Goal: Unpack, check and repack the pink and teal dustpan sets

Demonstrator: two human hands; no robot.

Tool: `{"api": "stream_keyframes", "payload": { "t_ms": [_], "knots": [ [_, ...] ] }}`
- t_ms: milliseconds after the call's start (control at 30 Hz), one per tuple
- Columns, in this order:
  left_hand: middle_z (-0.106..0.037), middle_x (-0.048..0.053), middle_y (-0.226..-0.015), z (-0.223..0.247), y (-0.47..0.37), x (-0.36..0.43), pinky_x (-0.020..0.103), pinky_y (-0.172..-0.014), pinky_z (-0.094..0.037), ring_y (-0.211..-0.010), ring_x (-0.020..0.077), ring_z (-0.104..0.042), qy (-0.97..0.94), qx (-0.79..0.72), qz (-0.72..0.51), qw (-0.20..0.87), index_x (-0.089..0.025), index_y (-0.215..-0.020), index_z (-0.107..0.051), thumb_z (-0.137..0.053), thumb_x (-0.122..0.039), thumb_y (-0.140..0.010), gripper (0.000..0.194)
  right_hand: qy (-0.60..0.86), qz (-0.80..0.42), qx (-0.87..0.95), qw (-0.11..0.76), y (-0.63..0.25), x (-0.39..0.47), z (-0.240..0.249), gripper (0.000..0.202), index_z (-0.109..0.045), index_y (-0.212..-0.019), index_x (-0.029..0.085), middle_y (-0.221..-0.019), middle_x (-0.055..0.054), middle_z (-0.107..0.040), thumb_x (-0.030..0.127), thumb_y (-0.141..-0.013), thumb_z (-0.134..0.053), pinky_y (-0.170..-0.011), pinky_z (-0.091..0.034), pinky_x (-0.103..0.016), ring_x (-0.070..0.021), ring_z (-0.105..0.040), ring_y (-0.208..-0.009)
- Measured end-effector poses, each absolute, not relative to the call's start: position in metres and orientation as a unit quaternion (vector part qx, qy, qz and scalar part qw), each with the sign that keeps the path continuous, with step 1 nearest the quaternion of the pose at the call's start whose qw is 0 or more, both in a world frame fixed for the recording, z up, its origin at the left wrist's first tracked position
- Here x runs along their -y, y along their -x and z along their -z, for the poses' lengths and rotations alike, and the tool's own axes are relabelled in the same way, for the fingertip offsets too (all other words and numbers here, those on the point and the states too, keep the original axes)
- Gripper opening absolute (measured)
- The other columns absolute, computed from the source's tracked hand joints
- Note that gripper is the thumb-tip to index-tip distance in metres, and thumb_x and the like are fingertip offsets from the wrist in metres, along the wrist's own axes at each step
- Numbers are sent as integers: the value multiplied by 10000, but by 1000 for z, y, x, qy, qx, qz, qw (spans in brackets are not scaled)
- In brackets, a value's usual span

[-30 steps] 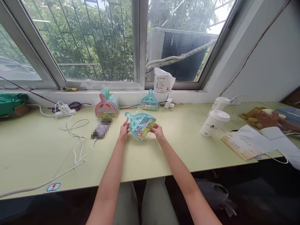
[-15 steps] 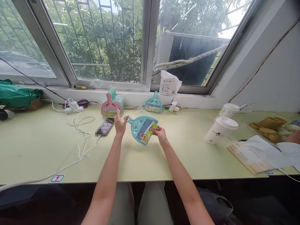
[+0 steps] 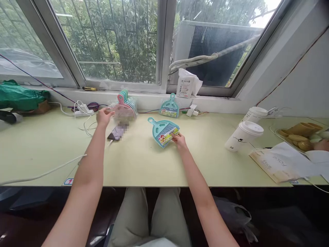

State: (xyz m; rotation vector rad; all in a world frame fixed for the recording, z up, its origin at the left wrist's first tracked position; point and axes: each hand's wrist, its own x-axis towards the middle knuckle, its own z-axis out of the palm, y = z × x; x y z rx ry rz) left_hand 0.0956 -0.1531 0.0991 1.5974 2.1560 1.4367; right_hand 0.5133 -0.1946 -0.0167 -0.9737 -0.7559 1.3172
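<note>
My right hand grips the lower right corner of a teal dustpan-and-brush set, pinching it by its yellow-green label. The set is tilted above the table, handle to the upper left. My left hand is at the left side of a row of plastic-wrapped dustpan sets, a pink one in front. Its fingers are drawn together beside clear film; whether they hold that film is hard to see. Another teal dustpan set leans against the wall below the sill.
A phone lies near my left forearm, with white cable and a power strip farther left. To the right stand two lidded paper cups, a paper bag and a food tray. A tissue pack sits on the sill.
My left hand has let go of the teal set's handle end and moved left to the wrapped row. My right hand keeps its hold, with the set now more level.
</note>
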Motion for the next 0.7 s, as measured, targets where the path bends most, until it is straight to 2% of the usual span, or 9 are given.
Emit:
{"api": "stream_keyframes", "payload": {
  "t_ms": [67, 133, 200, 233, 300, 367, 467, 567, 700],
  "knots": [
    [-621, 167, -1202, -100, -72, 154, 440, -950, -421, -1137, 266, -550, -491, -751, -440, 30, -92, -1292, -474, -694, -293, -770, 601, 434, -569, 307, 628, -518, 192, 21, 394, -644, -778, 179, -818, -48, -730, 208, -464, -881, -688, -613, -342, -214, -701, -755],
    [-436, 219, -1405, -99, -67, 158, 521, -1009, -346, -1318, 334, -363, -470, -767, -436, -16, -73, -1385, -339, -726, -327, -740, 794, 436, -568, 302, 629, -519, 191, 24, 392, -641, -783, 177, -826, -49, -728, 196, -470, -877, -687, -614, -339, -212, -701, -758],
    [-233, 223, -1517, -98, -82, 163, 557, -1055, -270, -1391, 341, -209, -476, -737, -476, -61, -72, -1419, -256, -683, -359, -784, 817, 431, -571, 306, 628, -518, 191, 26, 389, -643, -797, 174, -848, -57, -727, 204, -484, -874, -709, -613, -341, -215, -701, -776],
    [-188, 204, -1535, -96, -97, 165, 546, -1076, -245, -1399, 316, -189, -493, -705, -506, -60, -84, -1416, -258, -617, -360, -839, 733, 425, -573, 307, 629, -517, 191, 27, 388, -644, -804, 175, -861, -59, -727, 210, -491, -873, -725, -611, -343, -217, -702, -790],
    [-293, 157, -1497, -89, -140, 171, 477, -1115, -212, -1387, 244, -223, -538, -634, -554, 30, -110, -1359, -351, -462, -343, -934, 497, 414, -576, 306, 634, -512, 191, 28, 391, -643, -816, 180, -882, -59, -726, 224, -502, -873, -754, -607, -349, -222, -701, -818],
    [-418, 151, -1418, -74, -195, 177, 416, -1092, -274, -1326, 218, -340, -554, -578, -538, 265, -121, -1253, -462, -392, -323, -960, 363, 407, -577, 304, 639, -507, 193, 27, 395, -638, -827, 187, -894, -57, -727, 239, -513, -871, -771, -604, -354, -226, -700, -840],
    [-650, 143, -1089, -38, -274, 186, 411, -832, -492, -982, 243, -610, -567, -547, -480, 386, -148, -1124, -554, -531, -386, -878, 343, 407, -569, 324, 637, -504, 194, 26, 378, -634, -863, 189, -928, -63, -725, 270, -562, -848, -770, -598, -338, -219, -701, -846],
    [-661, 86, -1019, -3, -318, 192, 363, -770, -510, -908, 227, -633, -515, -477, -492, 515, -187, -1123, -550, -655, -400, -765, 429, 494, -500, 338, 626, -516, 191, 24, 271, -625, -810, 186, -857, -77, -722, 404, -701, -745, -608, -588, -306, -192, -695, -660],
    [-638, 51, -925, 19, -314, 190, 313, -768, -490, -898, 209, -612, -446, -462, -552, 532, -181, -1032, -586, -666, -408, -731, 386, 603, -416, 290, 616, -556, 182, 21, 549, -572, -667, 194, -510, -32, -592, 656, -866, -353, -310, -358, -223, -96, -474, -311]
  ]
}}
